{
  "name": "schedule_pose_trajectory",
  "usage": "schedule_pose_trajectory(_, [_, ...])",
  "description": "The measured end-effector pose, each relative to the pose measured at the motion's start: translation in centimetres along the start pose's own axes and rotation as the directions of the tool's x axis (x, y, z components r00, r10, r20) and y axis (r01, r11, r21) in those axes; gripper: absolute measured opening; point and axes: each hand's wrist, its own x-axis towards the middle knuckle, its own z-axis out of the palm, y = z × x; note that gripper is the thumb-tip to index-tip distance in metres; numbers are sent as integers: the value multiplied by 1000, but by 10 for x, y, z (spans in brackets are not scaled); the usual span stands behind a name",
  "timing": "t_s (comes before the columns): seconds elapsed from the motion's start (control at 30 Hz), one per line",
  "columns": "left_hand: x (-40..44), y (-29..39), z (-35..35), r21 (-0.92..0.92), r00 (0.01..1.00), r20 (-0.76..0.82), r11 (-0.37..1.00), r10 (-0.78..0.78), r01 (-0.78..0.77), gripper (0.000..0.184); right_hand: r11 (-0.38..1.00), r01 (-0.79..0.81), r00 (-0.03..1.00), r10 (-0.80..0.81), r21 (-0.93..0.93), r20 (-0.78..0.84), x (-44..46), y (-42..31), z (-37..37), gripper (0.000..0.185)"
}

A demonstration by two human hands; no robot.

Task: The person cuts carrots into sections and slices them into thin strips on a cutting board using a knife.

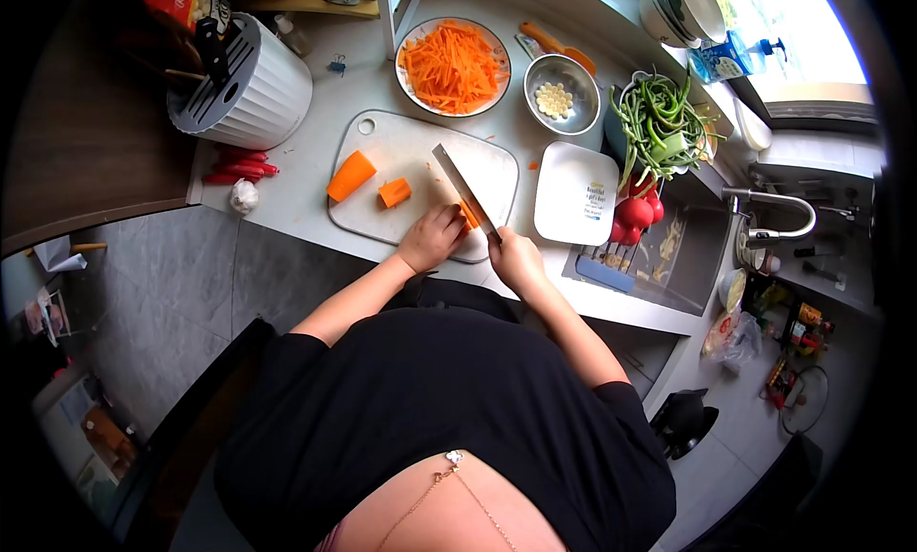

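Observation:
My right hand [517,262] is wrapped round the handle of a kitchen knife [462,185], whose broad blade points up and to the left over the cutting board [373,222]. Under my left hand [433,237], with the fingers curled together, a piece of carrot [469,214] is held against the board, right beside the blade. Two more carrot chunks [351,176] lie on the board's left half, apart from my hands. A plate heaped with carrot shreds [453,69] stands behind the board.
Right of the board are a white tray [575,195], a steel bowl [562,122] with pale pieces, green beans [659,122], tomatoes [634,214] and a sink [684,256]. Leftward stand a knife block [263,89], red chillies [239,166] and garlic [244,196].

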Motion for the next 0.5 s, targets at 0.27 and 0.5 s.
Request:
schedule_pose_trajectory(0.27, [-2,0,-2,8,1000,4,1000,23,-23,31,997,-58,995,61,-44,84,4,1,10,22])
schedule_pose_trajectory(0.5, [1,1,-7,-127,1000,-7,992,-30,29,28,998,-60,997,61,-18,45,17,-2,21,24])
